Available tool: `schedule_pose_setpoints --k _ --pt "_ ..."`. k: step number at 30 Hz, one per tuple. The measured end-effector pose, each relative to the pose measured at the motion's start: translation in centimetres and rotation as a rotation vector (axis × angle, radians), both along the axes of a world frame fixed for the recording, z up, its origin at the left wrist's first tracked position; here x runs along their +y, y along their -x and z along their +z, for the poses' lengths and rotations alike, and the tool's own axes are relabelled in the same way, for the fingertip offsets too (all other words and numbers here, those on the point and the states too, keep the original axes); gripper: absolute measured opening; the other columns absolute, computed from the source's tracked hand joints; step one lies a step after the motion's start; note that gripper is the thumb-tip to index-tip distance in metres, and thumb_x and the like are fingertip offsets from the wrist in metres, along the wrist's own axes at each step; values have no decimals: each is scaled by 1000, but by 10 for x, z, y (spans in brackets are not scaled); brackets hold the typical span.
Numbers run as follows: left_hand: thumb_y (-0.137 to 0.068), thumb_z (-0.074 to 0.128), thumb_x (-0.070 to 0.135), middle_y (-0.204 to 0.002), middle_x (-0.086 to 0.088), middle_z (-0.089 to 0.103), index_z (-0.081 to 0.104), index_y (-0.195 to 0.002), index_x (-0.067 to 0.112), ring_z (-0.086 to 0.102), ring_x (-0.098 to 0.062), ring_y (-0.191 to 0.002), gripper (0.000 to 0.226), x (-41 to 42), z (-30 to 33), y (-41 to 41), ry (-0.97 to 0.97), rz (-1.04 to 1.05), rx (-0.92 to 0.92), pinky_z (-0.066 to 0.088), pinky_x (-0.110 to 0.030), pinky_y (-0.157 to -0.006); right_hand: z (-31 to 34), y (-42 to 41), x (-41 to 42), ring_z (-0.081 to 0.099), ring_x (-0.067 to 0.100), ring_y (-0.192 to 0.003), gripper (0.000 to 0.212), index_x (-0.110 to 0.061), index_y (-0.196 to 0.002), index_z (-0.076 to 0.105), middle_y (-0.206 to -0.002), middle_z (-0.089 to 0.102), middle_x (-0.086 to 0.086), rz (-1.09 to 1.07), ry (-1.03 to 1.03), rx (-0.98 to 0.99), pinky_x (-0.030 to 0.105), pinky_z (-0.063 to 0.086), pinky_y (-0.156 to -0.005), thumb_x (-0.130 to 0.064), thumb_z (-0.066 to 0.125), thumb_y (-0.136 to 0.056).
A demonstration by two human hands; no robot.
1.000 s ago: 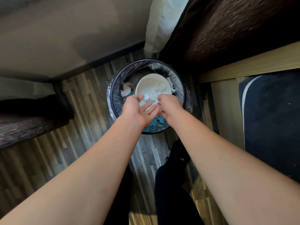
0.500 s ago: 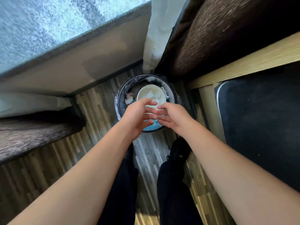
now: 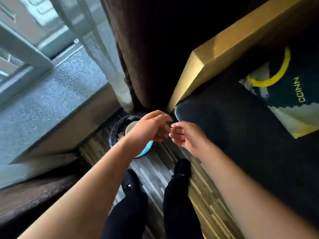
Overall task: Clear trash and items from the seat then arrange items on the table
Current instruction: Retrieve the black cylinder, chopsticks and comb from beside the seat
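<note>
We stand over the round trash bin (image 3: 119,133) on the wooden floor (image 3: 151,171), between the window ledge (image 3: 57,99) and the bench (image 3: 215,47) with its dark mat (image 3: 241,135). Our left hand (image 3: 150,126) hangs above the bin and our right hand (image 3: 188,137) is just beside it, both with loose, half-curled fingers and holding nothing that we can see; the fingertips almost meet. Inside the bin we see a pale round container (image 3: 131,126) and some crumpled paper, so we judge that this load of trash is already dropped. To do the step well, we should check that no scrap sticks to the fingers, then turn to the seat, which is not visible here, and collect what is left there before we arrange things on the bench.
</note>
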State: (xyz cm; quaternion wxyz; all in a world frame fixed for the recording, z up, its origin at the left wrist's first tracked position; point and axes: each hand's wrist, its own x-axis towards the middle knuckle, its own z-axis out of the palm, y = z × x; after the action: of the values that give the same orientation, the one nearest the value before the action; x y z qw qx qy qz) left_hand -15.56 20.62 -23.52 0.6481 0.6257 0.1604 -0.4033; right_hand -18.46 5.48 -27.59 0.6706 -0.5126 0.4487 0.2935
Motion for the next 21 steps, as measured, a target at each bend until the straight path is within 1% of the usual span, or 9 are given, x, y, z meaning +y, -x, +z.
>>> schedule_pose_setpoints --k 3,4,6,9,12,15,17,19,21 --pt "-96 55 16 -69 -5 67 68 -90 14 61 -21 -59 15 -31 32 1 -13 -71 -69 43 -34 -64 33 9 -26 65 9 -52 18 -14 -81 63 -56 70 -3 -111 -19 -38 22 52 -54 -11 53 -95" --pt "-97 54 14 -69 -6 67 68 -87 15 61 -21 -59 17 -45 43 -1 -40 -109 -129 43 -35 -63 45 13 -39 66 9 -52 18 -14 -81 64 -57 71 -3 -147 -10 -46 24 52 -56 -12 53 -95" --pt "-96 53 10 -68 -6 66 67 -82 19 61 -22 -60 21 -69 59 -11 -137 -174 -318 46 -33 -60 62 19 -57 68 10 -52 19 -14 -80 66 -59 73 -2 -195 2 -48 25 52 -57 -14 55 -95" --pt "-89 54 10 -67 3 64 63 -85 24 59 -14 -58 18 -107 84 -44 -333 -223 -699 48 -27 -57 77 21 -84 69 8 -51 21 -16 -80 66 -59 74 -3 -231 -1 -51 22 51 -52 -17 54 -97" --pt "-83 54 14 -72 7 61 57 -87 23 56 -6 -62 10 -150 109 -79 -448 -235 -977 41 -15 -53 85 23 -116 70 10 -56 20 -16 -83 67 -63 75 -3 -270 -3 -91 23 53 -54 -17 53 -98" --pt "-81 52 18 -83 1 57 50 -85 20 53 -14 -69 5 -182 118 -100 -533 -328 -1130 45 -30 -59 86 26 -142 69 12 -61 20 -15 -83 67 -64 74 -3 -313 -5 -95 24 53 -57 -16 54 -98" --pt "-85 55 21 -90 -1 53 50 -84 17 51 -18 -79 6 -199 116 -108 -621 -424 -1202 44 -32 -64 86 30 -157 70 13 -65 18 -15 -85 68 -66 74 -3 -343 -10 -96 25 54 -60 -16 55 -98" --pt "-93 56 29 -95 -2 52 58 -83 14 47 -20 -92 18 -211 111 -115 -732 -500 -1289 43 -33 -76 86 33 -171 70 14 -67 15 -14 -88 69 -69 75 -1 -370 -22 -109 26 54 -62 -15 57 -97" --pt "-99 53 32 -101 -8 56 69 -88 12 48 -30 -100 28 -222 107 -125 -813 -566 -1370 41 -39 -85 86 32 -184 70 15 -69 14 -14 -89 69 -71 75 0 -387 -36 -116 26 54 -63 -15 58 -96"
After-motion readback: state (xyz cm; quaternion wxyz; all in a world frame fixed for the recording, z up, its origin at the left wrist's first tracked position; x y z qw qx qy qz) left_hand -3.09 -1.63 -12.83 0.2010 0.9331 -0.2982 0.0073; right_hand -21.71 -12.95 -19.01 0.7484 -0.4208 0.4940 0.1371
